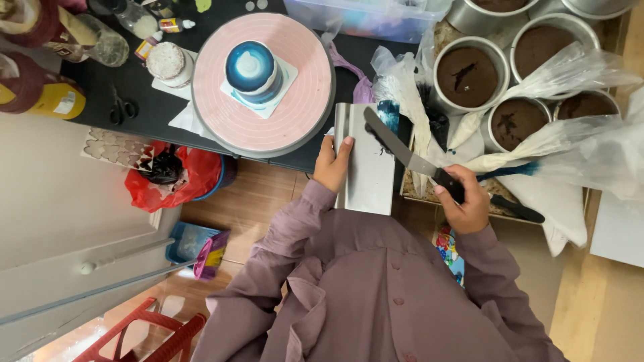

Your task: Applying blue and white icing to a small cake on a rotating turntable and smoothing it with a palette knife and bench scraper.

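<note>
Steel scraper [365, 161] gripped by left hand [331, 163] fingers over worktop [141, 100] edge, right hand [466, 201] fingers wrapped around spatula [402, 151] handle, blade on scraper, round tins [469, 74] holding dark cakes, blue cake [251, 67] on pink turntable [295, 100]

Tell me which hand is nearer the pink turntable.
Left. The left hand, holding the metal scraper, sits just beside the pink turntable at its lower right rim. The right hand, gripping the spatula, is farther right.
</note>
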